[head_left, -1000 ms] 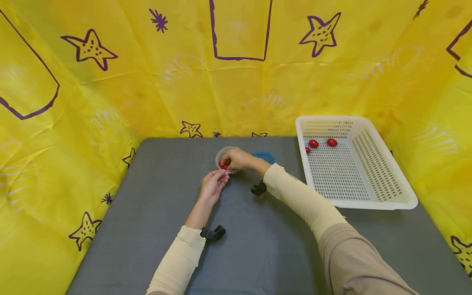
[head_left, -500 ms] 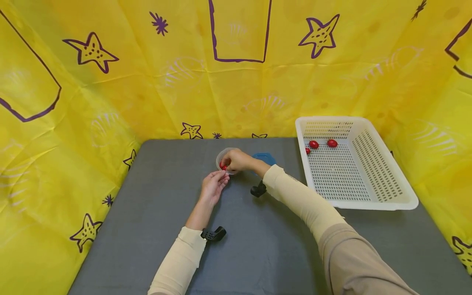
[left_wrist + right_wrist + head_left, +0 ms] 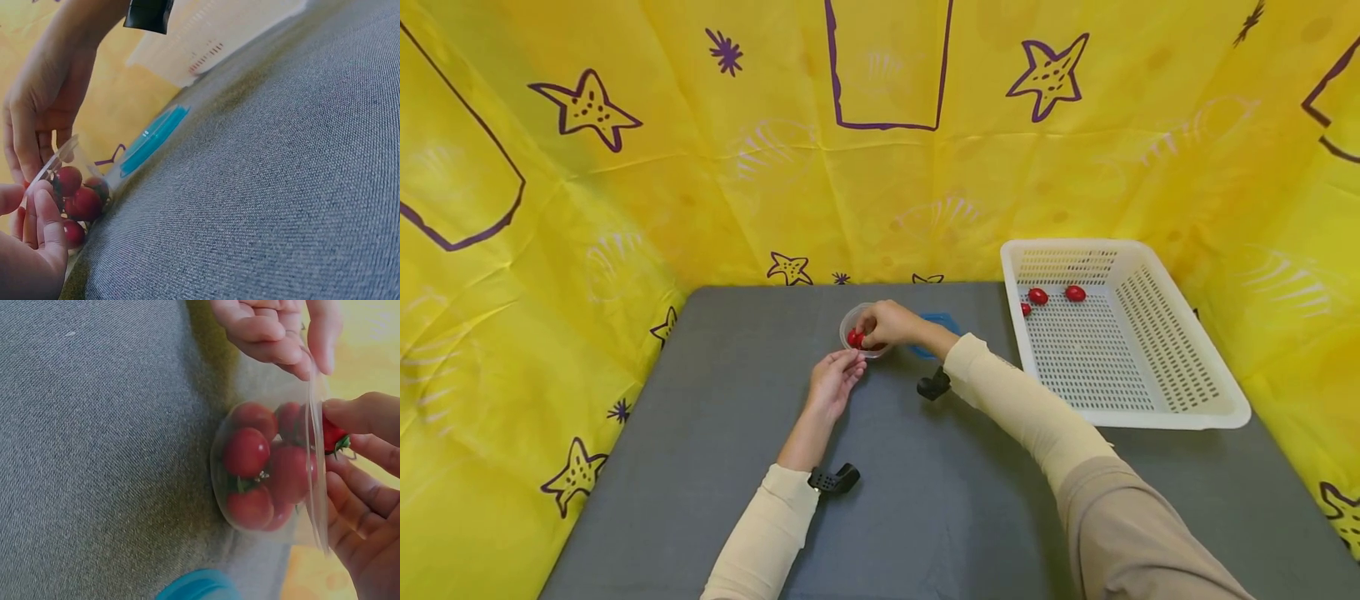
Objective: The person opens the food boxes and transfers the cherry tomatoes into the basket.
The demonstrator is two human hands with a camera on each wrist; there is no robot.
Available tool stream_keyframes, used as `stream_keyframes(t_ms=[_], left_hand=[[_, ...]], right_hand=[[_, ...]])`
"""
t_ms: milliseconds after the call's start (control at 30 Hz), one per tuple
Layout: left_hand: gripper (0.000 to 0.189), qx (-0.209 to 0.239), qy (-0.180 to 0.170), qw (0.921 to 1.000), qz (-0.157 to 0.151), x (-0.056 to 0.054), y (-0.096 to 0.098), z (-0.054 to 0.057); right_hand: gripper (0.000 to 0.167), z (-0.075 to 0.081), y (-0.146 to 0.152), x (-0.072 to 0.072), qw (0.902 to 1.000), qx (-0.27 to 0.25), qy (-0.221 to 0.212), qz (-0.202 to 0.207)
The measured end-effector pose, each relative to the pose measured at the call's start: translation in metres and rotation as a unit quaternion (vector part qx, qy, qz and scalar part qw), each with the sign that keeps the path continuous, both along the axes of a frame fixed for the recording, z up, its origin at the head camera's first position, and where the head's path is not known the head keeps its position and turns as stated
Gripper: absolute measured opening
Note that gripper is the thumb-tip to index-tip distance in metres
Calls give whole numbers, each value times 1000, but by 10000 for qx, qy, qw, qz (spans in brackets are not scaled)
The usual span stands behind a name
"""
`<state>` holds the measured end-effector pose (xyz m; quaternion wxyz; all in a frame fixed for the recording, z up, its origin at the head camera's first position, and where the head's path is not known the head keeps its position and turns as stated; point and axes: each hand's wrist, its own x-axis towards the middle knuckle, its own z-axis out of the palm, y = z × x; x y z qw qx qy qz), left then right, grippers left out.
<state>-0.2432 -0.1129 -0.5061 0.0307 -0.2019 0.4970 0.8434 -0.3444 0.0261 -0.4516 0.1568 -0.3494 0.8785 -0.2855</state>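
A clear round plastic tub (image 3: pixel 320 532) stands on the grey cloth with several cherry tomatoes (image 3: pixel 247 452) inside, seen through its wall. My left hand (image 3: pixel 832 385) pinches the near rim of the tub between thumb and fingers. At the tub's mouth, my right hand (image 3: pixel 891 323) holds a cherry tomato (image 3: pixel 335 434) with a green stem end between thumb and fingers. In the left wrist view the right hand's fingertips are partly hidden behind the rim. Right beside the tub lies a blue lid (image 3: pixel 945 320), partly covered by the right wrist in the head view.
On the right of the table (image 3: pixel 910 517) stands a white perforated basket (image 3: pixel 1198 333). Three red tomatoes (image 3: pixel 1075 293) lie at its far left. A yellow patterned cloth (image 3: pixel 887 200) walls the back and sides.
My right hand has shifted slightly to the right over the tub, and more red shows at its fingertips. My left hand keeps its hold on the rim.
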Motion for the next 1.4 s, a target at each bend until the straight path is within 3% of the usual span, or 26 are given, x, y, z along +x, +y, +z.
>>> stream_keyframes(t_ms=[367,633,1167,1400], left_hand=[[9,1,91,10000,-27,-3,-2,-2],[5,-39,68,10000,-56,-2,-1,-2],[3,-2,101,9999,-30,-1,-1,-2],[4,75,51,10000,-19,-1,-1,-3]], right_hand=[[21,-2,-4,-2,9988,294,383,35],[18,-8,-7,-4,9984,415,382,-49],[20,8,-3,-1,9990,-25,286,-336],[20,4,-3,1,9989,-28,375,-285]])
